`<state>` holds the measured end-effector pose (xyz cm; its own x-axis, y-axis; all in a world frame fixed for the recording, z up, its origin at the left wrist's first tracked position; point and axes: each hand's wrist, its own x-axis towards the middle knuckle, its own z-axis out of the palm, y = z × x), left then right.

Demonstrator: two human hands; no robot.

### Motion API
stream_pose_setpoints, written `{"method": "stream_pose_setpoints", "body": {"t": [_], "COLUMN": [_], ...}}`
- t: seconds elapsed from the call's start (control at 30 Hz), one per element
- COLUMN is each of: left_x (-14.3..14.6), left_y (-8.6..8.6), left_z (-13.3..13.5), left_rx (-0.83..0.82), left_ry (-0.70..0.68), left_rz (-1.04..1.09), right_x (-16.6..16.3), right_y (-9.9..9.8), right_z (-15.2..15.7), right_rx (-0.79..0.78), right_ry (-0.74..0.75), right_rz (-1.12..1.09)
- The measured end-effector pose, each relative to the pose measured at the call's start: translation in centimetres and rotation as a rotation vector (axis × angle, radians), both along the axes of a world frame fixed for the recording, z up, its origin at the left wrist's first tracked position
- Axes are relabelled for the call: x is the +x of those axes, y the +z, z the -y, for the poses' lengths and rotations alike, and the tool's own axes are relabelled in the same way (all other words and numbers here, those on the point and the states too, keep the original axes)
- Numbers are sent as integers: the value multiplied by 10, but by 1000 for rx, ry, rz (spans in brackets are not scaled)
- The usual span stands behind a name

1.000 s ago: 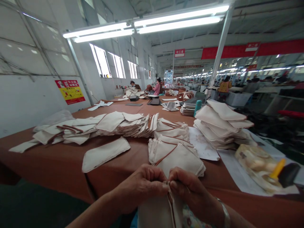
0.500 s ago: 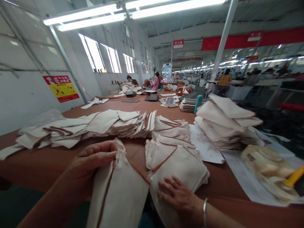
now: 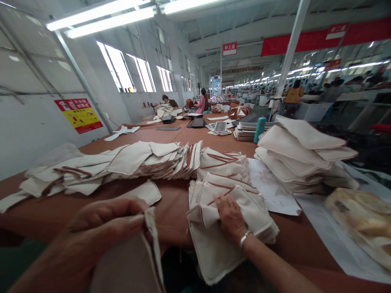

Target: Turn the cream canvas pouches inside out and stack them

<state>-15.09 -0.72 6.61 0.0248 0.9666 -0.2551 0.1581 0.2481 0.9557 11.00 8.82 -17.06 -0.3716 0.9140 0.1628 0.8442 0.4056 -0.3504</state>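
My left hand (image 3: 104, 224) is closed on the top edge of a cream cloth piece with brown trim (image 3: 137, 260), held at the near edge of the brown table (image 3: 76, 211). My right hand (image 3: 229, 217) lies on a stack of the same cream pieces (image 3: 232, 199) just right of centre, its fingers curled round the top piece of that stack. A metal bangle is on my right wrist. One single cream piece (image 3: 146, 191) lies flat on the table between my hands.
A long fanned row of cream pieces (image 3: 122, 162) runs across the table's left and middle. A taller pile (image 3: 299, 154) stands at the right on white paper, beside a clear plastic bag (image 3: 360, 215). Other people work far down the table.
My right hand moved forward from the near edge onto the stack and curled round its top piece. My left hand drew the held piece nearer and lower, uncovering the single flat piece.
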Motion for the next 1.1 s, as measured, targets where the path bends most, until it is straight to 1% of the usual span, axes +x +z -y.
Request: {"method": "stream_pose_setpoints", "body": {"t": [0.03,0.07,0.1,0.13,0.2,0.27,0.33,0.43,0.5,0.57,0.6,0.67,0.77,0.9,1.0,1.1], "left_x": [11,23,34,43,55,60,63,71,79,87,90,94,95,90,88,85], "left_y": [0,-1,-5,-10,-21,-32,-38,-40,-37,-34,-33,-30,-29,-34,-39,-45], "left_z": [3,4,4,2,-1,0,4,11,15,19,20,24,31,35,34,30], "left_rx": [-78,-117,-125,-110,-76,-68,-76,-67,-39,8,36,91,141,101,82,99], "left_ry": [-91,-196,-288,-352,-422,-434,-448,-511,-550,-582,-597,-623,-639,-645,-643,-645], "left_rz": [7,-1,-14,-27,-49,-65,-75,-86,-101,-135,-155,-193,-227,-251,-276,-303], "right_x": [-6,-11,-16,-19,-19,-9,7,28,34,33,31,28,26,27,26,23], "right_y": [2,4,5,7,13,26,49,98,129,151,157,160,154,145,142,139], "right_z": [-4,-5,-4,-1,7,14,18,29,46,67,78,94,106,109,111,113], "right_rx": [-5,-15,-32,-55,-115,-187,-245,-272,-315,-414,-450,-494,-563,-647,-621,-584], "right_ry": [-37,-40,-7,51,203,337,408,403,429,501,526,535,537,566,518,434], "right_rz": [-17,-32,-46,-59,-88,-134,-213,-378,-519,-686,-743,-809,-907,-943,-913,-884]}}
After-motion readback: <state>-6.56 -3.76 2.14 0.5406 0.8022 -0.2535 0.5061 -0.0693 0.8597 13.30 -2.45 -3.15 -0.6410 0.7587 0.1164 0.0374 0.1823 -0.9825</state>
